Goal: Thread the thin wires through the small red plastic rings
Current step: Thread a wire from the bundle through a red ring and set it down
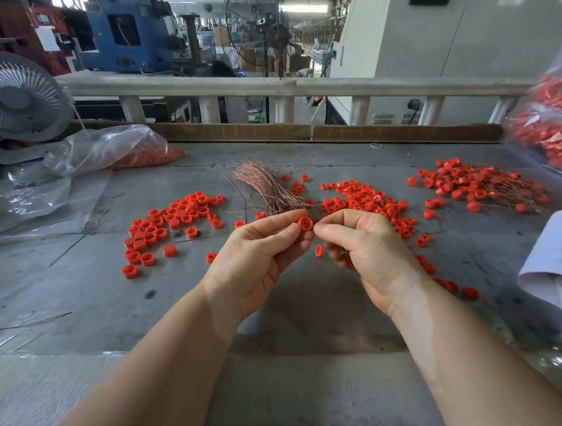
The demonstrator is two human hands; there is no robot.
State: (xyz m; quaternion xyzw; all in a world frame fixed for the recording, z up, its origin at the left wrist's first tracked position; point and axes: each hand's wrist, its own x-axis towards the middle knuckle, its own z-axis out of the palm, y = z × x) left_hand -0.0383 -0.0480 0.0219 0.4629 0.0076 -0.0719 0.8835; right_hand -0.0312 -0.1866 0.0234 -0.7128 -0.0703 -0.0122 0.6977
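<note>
- While both forearms reach in from the bottom edge, the hands meet over the middle of the grey table [299, 329], held just above it.
- Left hand [259, 251] is pinching one red ring [305, 223] between thumb and fingertips, fingers curled snug round it, the ring's open side facing up at the camera.
- Right hand [359, 243] is right up against that ring, thumb and forefinger pressed together at its edge. Pretty sure there's a wire in that pinch, but it's too thin to actually make out.
- Second ring [319, 250] sits lower down, tucked against the right hand's curled fingers; can't tell if it's gripped or hanging on a wire.
- Just beyond the hands, the copper wire bundle [267, 190] lies on the table, fanned out at its far end.
- Left pile of rings [169, 221] is spread out beside the bundle, a few strays closer in.
- Middle pile [363, 203] starts just behind the right hand and trails down toward the near right.
- Far right pile [479, 187] looks to have wires sticking out of it.
- Further back: a clear bag of red parts [127, 151] on the left, a packed bag [549, 138] at the right edge.
- White fan [12, 99] stands at the far left corner.
</note>
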